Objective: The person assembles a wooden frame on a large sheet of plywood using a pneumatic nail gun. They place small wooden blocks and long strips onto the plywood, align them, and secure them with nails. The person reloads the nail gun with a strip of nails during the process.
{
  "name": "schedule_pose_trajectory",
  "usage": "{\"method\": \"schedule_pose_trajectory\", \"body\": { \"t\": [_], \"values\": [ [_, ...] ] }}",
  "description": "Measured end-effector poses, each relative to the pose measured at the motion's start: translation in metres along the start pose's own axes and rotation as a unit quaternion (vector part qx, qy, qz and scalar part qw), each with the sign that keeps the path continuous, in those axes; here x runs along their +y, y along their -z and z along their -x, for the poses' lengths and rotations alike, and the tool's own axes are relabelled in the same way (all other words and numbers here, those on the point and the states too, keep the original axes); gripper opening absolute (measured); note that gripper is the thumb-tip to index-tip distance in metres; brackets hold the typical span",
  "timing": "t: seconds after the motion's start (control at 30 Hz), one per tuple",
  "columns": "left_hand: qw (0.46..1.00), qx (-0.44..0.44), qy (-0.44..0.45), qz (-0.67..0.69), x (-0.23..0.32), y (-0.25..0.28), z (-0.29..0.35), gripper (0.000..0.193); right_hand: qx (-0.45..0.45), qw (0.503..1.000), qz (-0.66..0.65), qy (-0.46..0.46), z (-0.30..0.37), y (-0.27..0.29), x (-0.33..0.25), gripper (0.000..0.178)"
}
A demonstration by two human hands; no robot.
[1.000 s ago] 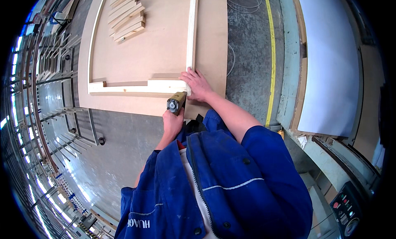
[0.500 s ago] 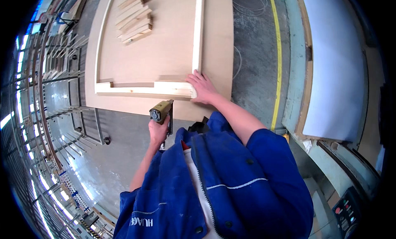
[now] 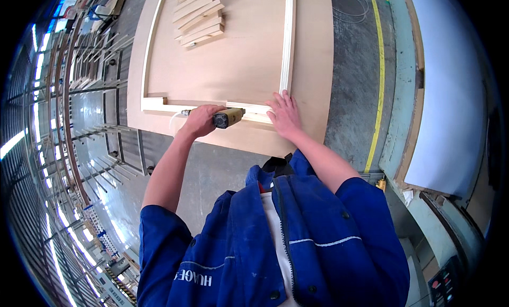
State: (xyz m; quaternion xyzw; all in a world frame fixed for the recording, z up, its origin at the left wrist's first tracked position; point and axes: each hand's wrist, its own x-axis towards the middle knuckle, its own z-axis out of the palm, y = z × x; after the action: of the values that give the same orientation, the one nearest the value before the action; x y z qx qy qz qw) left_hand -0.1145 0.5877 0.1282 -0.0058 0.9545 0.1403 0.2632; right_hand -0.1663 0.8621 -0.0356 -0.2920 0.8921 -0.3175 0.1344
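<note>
My left hand [image 3: 202,121] is closed round the handle of a yellowish nail gun [image 3: 229,118]. Its nose meets the near rail of a pale wooden frame [image 3: 288,37], beside a short wooden strip [image 3: 249,104] lying along that rail; exact contact is hidden. At the frame's near right corner rests my right hand [image 3: 287,116], fingers spread over the wood and thumb toward the strip. The frame lies on a large light-brown board [image 3: 238,68]. Another small wood block [image 3: 155,101] sits in the near left corner.
Several short wood pieces [image 3: 199,21] are piled on the board inside the frame. A thin white air hose [image 3: 174,118] leads off the gun's handle. Metal racks [image 3: 140,148] stand at the left. A machine bed with a white sheet [image 3: 445,95] is on the right, past a yellow floor line [image 3: 379,95].
My left hand has raised the nail gun from below the board's edge onto the near rail and turned it. My right hand stays at the corner. The whole view has shifted.
</note>
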Motion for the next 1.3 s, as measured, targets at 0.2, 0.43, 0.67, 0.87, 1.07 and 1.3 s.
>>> {"method": "schedule_pose_trajectory", "body": {
  "t": [0.2,0.43,0.67,0.87,1.07,1.3],
  "values": [
    [0.999,-0.045,-0.012,-0.019,-0.001,0.002,-0.027,0.036,-0.001,1.0,-0.005,0.0,0.001,0.001,0.002,0.041],
    [0.995,-0.096,0.01,-0.028,0.001,0.011,-0.036,0.032,-0.003,1.0,0.011,-0.01,-0.001,0.002,-0.002,0.043],
    [0.994,-0.079,-0.047,0.051,0.015,-0.003,-0.039,0.033,0.002,1.0,0.011,-0.007,0.0,0.002,-0.003,0.043],
    [0.996,-0.086,-0.037,-0.01,0.029,-0.014,-0.045,0.032,-0.01,1.0,0.009,-0.001,0.0,0.006,-0.002,0.042],
    [0.997,-0.07,-0.027,-0.016,0.039,-0.012,-0.039,0.031,-0.02,1.0,0.007,0.014,-0.002,0.01,0.002,0.044],
    [0.908,0.259,0.124,0.304,0.009,-0.101,0.108,0.036,-0.094,0.993,-0.011,0.066,-0.001,0.029,-0.003,0.09]
  ]
}}
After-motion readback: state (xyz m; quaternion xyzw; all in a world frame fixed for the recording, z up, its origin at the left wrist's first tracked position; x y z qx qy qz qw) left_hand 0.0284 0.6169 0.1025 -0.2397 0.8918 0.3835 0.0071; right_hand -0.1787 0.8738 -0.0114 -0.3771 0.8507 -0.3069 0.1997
